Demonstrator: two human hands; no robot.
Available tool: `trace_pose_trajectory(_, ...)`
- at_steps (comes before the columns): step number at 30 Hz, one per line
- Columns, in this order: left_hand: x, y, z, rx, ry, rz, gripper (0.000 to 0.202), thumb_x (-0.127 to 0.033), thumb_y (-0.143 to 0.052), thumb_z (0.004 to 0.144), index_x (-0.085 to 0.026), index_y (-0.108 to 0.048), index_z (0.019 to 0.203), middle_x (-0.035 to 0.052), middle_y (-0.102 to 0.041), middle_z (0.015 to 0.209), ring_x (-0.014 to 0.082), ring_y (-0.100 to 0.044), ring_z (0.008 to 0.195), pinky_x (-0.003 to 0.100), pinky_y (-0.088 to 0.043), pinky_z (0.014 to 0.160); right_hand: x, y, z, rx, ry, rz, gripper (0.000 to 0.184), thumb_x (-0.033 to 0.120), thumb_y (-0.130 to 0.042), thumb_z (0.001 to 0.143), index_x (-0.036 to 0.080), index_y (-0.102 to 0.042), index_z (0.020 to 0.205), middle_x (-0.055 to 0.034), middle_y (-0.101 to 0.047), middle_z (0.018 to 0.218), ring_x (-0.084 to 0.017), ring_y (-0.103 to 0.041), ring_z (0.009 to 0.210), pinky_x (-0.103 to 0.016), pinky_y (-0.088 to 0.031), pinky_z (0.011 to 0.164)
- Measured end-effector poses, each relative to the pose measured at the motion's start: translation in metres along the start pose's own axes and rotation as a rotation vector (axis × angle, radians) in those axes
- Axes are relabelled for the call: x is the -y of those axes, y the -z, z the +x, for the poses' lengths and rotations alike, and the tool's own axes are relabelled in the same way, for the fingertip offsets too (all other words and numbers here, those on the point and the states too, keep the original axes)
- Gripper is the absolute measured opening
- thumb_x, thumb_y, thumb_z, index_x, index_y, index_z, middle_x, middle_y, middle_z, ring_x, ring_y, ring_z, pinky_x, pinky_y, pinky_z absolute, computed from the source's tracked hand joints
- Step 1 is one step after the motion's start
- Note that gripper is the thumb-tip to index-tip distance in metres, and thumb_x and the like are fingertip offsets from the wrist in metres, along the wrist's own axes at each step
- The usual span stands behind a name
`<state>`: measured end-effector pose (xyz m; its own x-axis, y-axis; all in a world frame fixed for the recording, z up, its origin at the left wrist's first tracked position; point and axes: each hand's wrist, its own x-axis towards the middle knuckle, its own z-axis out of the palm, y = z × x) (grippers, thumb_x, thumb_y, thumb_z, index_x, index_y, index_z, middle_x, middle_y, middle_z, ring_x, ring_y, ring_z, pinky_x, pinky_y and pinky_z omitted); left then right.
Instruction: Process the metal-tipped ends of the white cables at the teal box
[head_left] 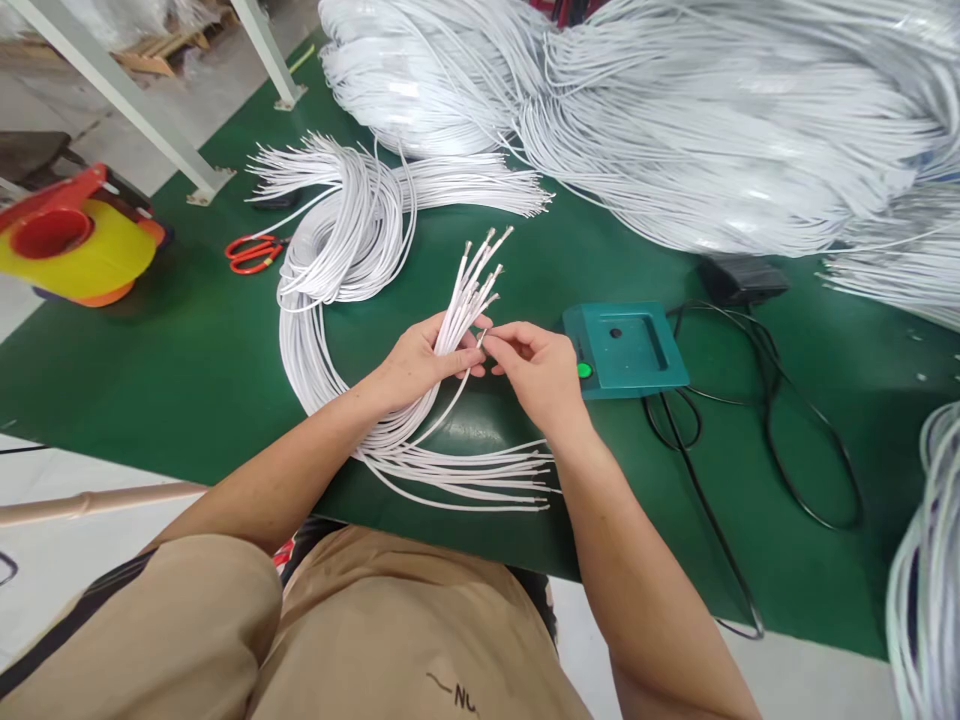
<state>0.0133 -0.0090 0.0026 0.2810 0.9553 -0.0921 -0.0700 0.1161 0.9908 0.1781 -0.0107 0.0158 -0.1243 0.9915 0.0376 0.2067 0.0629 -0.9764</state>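
Note:
My left hand (424, 362) is closed around a bundle of white cables (459, 318), whose stripped ends fan out above it. Between the two hands, one cable stands apart from the bundle, and my right hand (531, 362) pinches its end with thumb and forefinger. The left thumb and fingertips also touch that cable near its end. The bundle curves back to a white cable coil (304, 345) on the left. Several loose cable ends (487, 475) lie on the table below my hands, partly behind my right forearm.
A teal device (628, 350) with a green button sits right of my right hand, black cords (772, 380) beside it. Red-handled scissors (253, 254) and a yellow tape roll (82, 250) are on the left. Large piles of white cable (712, 120) cover the back of the green table (187, 390).

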Motion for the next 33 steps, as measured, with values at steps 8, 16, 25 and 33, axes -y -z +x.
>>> trace_pose_trajectory(8,0.002,0.004,0.005,-0.016,0.215,-0.177,0.05,-0.023,-0.081,0.067,-0.014,-0.059,0.111,-0.0003,-0.067,0.075,0.0119,-0.07,0.068,0.02,-0.051,0.063,-0.003,0.012,0.003,0.009,0.593,-1.069,0.021,0.02,-0.043,0.094,0.017,-0.064,0.091,-0.0104,-0.066,0.097,-0.024,-0.055,0.093,-0.037,-0.04,0.087)
trace_pose_trajectory(16,0.007,-0.001,0.008,-0.046,0.177,0.095,0.037,-0.021,-0.071,0.078,-0.016,-0.058,0.112,0.0023,-0.07,0.081,0.0148,-0.072,0.072,0.02,-0.052,0.062,-0.009,0.036,0.011,0.085,0.409,-1.213,0.019,0.01,-0.049,0.084,0.016,-0.063,0.095,-0.0081,-0.071,0.082,-0.025,-0.058,0.087,-0.045,-0.028,0.106)
trace_pose_trajectory(25,0.012,-0.003,0.012,-0.093,0.152,0.163,0.038,-0.019,-0.073,0.072,-0.016,-0.061,0.108,0.0031,-0.07,0.079,0.018,-0.073,0.07,0.022,-0.056,0.06,-0.008,0.037,0.015,0.089,0.403,-1.172,0.024,0.006,-0.046,0.082,0.019,-0.066,0.081,-0.008,-0.061,0.074,-0.024,-0.052,0.087,-0.04,-0.037,0.098)
trace_pose_trajectory(33,0.012,-0.007,0.012,-0.107,0.148,0.254,0.036,-0.018,-0.071,0.071,-0.016,-0.063,0.106,0.0027,-0.07,0.08,0.0182,-0.073,0.071,0.023,-0.058,0.06,-0.008,0.037,0.017,0.118,0.39,-1.245,0.026,0.01,-0.042,0.089,0.016,-0.067,0.092,-0.0085,-0.062,0.073,-0.023,-0.057,0.085,-0.043,-0.034,0.106)
